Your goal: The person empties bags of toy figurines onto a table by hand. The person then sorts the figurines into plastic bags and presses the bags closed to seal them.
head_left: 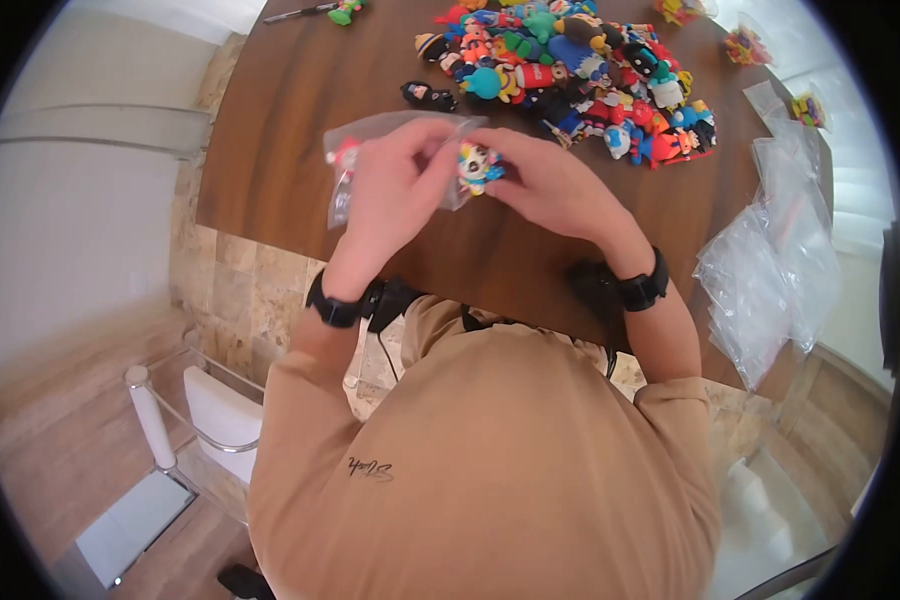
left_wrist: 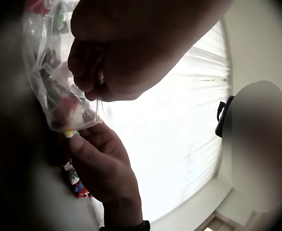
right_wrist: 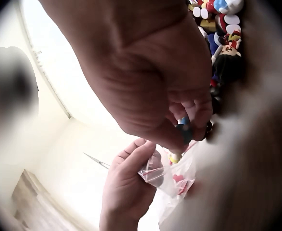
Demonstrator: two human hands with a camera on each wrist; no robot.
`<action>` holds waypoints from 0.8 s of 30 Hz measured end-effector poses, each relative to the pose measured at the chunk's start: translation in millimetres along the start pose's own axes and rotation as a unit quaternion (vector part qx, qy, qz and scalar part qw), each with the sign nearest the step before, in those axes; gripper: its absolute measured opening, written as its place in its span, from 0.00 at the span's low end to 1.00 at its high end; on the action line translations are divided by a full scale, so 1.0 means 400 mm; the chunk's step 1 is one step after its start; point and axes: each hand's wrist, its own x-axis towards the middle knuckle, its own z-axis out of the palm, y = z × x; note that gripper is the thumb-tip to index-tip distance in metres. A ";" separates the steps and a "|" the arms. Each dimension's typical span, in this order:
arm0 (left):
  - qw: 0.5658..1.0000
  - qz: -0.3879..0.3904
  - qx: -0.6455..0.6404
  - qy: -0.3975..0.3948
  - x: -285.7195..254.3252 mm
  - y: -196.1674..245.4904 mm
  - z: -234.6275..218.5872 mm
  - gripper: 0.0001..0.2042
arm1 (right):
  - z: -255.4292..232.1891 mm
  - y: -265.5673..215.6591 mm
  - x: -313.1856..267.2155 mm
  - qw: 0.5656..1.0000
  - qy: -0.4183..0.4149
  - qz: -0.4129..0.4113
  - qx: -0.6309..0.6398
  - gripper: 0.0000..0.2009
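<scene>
My left hand grips a clear plastic bag above the near part of the table. Inside the bag, at its left end, shows a red and white figurine. Between the fingers of my right hand is a small white toy figurine with rainbow and blue parts, right at the bag's mouth. The right wrist view shows its blue part pinched between thumb and fingers, with the bag just below. In the left wrist view the bag hangs from the left fingers.
A large pile of colourful figurines covers the far middle of the brown table. One black figurine lies apart. Empty clear bags are spread along the right edge. Filled bags, a pen and a green figurine lie farther off.
</scene>
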 end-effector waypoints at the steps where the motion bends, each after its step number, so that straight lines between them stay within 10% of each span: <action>1: 1.000 -0.003 0.005 0.001 0.015 0.009 0.002 0.08 | -0.003 0.004 -0.001 1.000 -0.001 -0.003 0.005 0.23; 9: 0.994 0.055 -0.091 -0.013 0.052 0.050 0.053 0.07 | -0.029 0.026 0.001 0.969 0.035 0.049 0.241 0.22; 14: 0.996 0.067 -0.035 0.045 0.041 0.014 -0.001 0.07 | 0.051 0.023 0.110 0.990 0.067 -0.119 -0.042 0.16; 24: 0.982 -0.071 -0.170 0.052 0.058 -0.013 -0.080 0.06 | 0.103 -0.041 0.195 0.998 0.034 -0.033 0.029 0.14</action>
